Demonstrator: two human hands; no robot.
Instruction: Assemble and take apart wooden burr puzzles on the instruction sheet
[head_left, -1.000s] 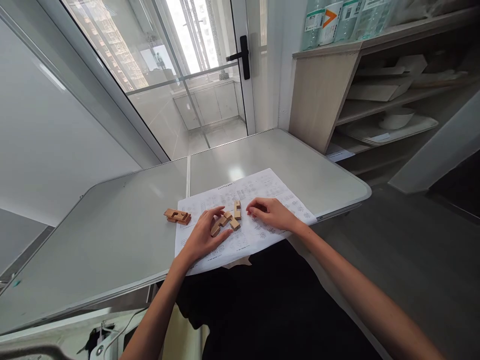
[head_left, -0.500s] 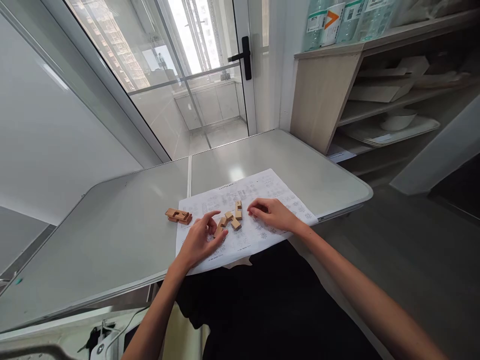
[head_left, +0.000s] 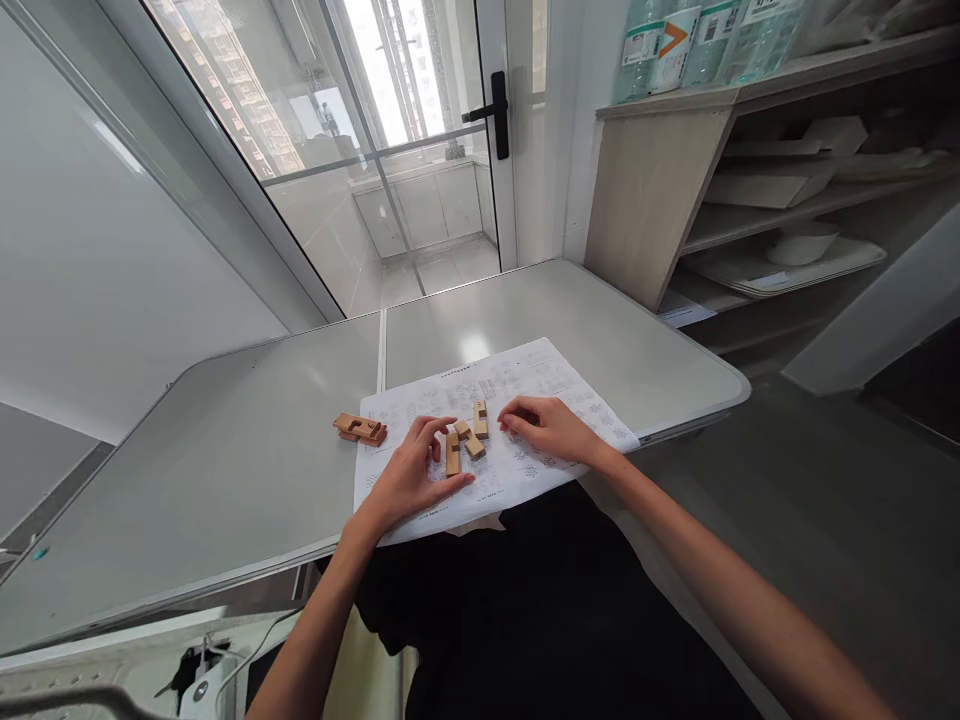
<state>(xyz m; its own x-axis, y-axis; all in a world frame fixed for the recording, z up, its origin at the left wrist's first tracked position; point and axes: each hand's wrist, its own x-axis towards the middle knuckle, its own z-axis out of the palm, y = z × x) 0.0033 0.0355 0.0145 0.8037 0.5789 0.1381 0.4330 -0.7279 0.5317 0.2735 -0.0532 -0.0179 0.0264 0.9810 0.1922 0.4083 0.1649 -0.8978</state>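
A notched wooden puzzle block [head_left: 453, 458] lies on a printed paper sheet [head_left: 551, 375], its long side pointing toward me. My left hand [head_left: 409, 470] is just left of this block, fingers apart and thumb stretched out below its near end. Touching or close to it is another light wooden piece [head_left: 475, 447], lying at a slant against a third piece [head_left: 463, 430]. A further notched block [head_left: 481, 420] lies to their right. My right hand [head_left: 551, 430] rests on the sheet right of the pieces, fingers curled in, with nothing seen in them.
Darker wooden puzzle pieces [head_left: 361, 430] lie together at the sheet's left edge, on the grey table [head_left: 285, 440]. A glass door [head_left: 420, 150] stands behind the table. Plastic bottles [head_left: 637, 50] stand on a wooden shelf unit [head_left: 652, 190] at the right.
The notched block by my left hand has turned from a slant to pointing toward me. My left fingers drew back, then reached out around its left side. My right hand stays put.
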